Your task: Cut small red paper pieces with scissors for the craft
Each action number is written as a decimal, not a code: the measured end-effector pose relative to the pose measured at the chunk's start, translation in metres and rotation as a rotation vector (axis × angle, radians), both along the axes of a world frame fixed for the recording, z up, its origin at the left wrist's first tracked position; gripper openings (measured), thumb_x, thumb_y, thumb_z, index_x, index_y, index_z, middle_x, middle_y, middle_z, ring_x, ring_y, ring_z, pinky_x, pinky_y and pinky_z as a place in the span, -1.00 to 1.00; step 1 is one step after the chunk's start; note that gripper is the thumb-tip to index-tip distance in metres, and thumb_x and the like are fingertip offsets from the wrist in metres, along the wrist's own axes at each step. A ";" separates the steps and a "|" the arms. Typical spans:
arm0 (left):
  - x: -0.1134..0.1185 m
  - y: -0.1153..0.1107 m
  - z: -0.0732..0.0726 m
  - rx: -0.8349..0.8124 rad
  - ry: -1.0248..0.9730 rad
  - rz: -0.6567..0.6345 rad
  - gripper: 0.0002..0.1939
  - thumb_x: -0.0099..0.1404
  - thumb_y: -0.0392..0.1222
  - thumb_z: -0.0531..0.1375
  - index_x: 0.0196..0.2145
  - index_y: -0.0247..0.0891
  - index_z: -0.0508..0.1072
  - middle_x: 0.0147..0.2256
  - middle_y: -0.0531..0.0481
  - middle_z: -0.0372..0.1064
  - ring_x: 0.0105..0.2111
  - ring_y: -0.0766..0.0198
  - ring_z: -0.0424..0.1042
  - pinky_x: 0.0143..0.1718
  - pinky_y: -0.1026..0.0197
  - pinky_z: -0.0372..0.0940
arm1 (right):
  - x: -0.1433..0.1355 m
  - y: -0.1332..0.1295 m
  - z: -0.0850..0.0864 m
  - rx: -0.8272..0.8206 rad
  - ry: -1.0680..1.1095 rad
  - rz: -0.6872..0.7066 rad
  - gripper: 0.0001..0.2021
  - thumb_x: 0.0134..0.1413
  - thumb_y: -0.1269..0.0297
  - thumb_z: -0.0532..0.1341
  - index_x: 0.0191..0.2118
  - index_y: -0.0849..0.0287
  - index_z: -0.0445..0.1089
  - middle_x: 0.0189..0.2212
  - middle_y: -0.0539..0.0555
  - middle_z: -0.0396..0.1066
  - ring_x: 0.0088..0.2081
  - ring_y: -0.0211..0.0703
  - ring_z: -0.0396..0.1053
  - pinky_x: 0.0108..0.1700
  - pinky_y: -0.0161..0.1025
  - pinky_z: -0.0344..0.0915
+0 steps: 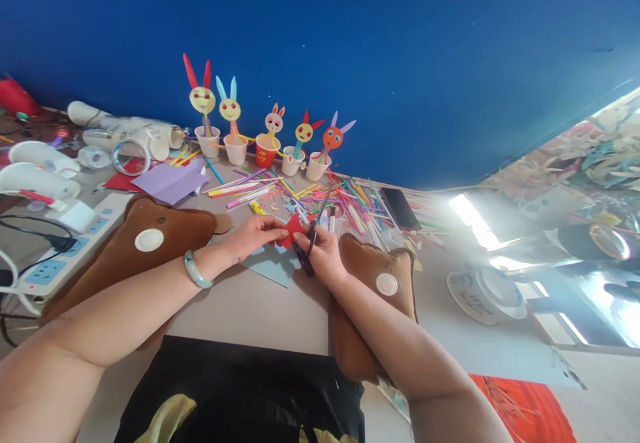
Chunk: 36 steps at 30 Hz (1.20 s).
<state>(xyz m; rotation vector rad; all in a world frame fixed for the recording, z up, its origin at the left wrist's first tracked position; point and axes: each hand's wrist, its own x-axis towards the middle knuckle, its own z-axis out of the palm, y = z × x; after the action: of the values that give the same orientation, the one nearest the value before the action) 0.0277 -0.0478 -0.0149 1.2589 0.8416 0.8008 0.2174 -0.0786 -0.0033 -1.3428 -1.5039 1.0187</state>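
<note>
My left hand (pixel 257 235), with a jade-coloured bangle on its wrist, pinches a small piece of red paper (pixel 291 231) between thumb and fingers. Black-handled scissors (pixel 310 246) are in my right hand (pixel 325 253), their blades pointing up and away from me. The right hand's fingertips also meet the right side of the red paper. Below both hands lies a light blue-grey sheet (pixel 273 266) on the table. Colourful sticks (pixel 245 186) and markers (pixel 356 220) are scattered just beyond the hands.
Paper cups with rabbit-faced figures (pixel 267 153) line the blue wall. Brown cushions (pixel 170 230) lie under or beside both forearms. Purple paper (pixel 173 180) and a power strip (pixel 80 243) are at left. A phone (pixel 400 208) and white bowl (pixel 485 296) are at right.
</note>
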 end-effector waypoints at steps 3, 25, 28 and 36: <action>0.001 -0.005 0.007 -0.019 -0.008 0.026 -0.69 0.10 0.02 0.35 -0.33 -0.30 0.55 -0.44 0.04 0.46 -0.43 0.36 0.37 -0.34 0.30 0.23 | -0.001 -0.002 0.003 0.010 -0.028 0.035 -0.64 -0.05 -0.10 0.29 -0.45 0.12 0.32 -0.54 0.04 0.31 -0.42 -0.12 0.27 -0.40 -0.20 0.24; -0.019 0.006 0.036 0.020 -0.054 0.245 -0.74 0.05 -0.03 0.35 -0.40 -0.29 0.56 -0.48 0.05 0.47 -0.46 0.37 0.38 -0.33 0.27 0.28 | 0.034 0.011 0.051 -0.046 -0.636 0.402 -0.59 -0.03 -0.07 0.26 -0.57 0.20 0.28 -0.63 -0.11 0.15 -0.52 -0.33 0.06 -0.48 -0.33 0.00; -0.019 0.005 0.035 0.057 -0.015 0.214 -0.79 0.09 -0.07 0.33 -0.41 -0.28 0.56 -0.49 0.05 0.46 -0.45 0.36 0.38 -0.33 0.26 0.27 | 0.033 0.011 0.049 -0.072 -0.615 0.432 -0.57 -0.03 -0.08 0.26 -0.59 0.20 0.27 -0.65 -0.12 0.11 -0.53 -0.34 0.03 -0.50 -0.34 -0.04; -0.020 0.005 0.034 0.092 0.067 0.183 -0.80 0.09 -0.09 0.31 -0.40 -0.28 0.57 -0.45 0.01 0.51 -0.42 0.31 0.42 -0.30 0.23 0.28 | 0.032 0.010 0.050 -0.115 -0.526 0.467 -0.57 -0.01 -0.08 0.25 -0.56 0.23 0.34 -0.62 -0.08 0.15 -0.51 -0.34 0.06 -0.50 -0.36 0.01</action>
<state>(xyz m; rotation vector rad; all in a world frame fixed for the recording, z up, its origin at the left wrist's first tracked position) 0.0078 -0.0424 0.0187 1.3083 0.9935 0.9562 0.2491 -0.0689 0.0471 -1.4457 -2.2593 1.0948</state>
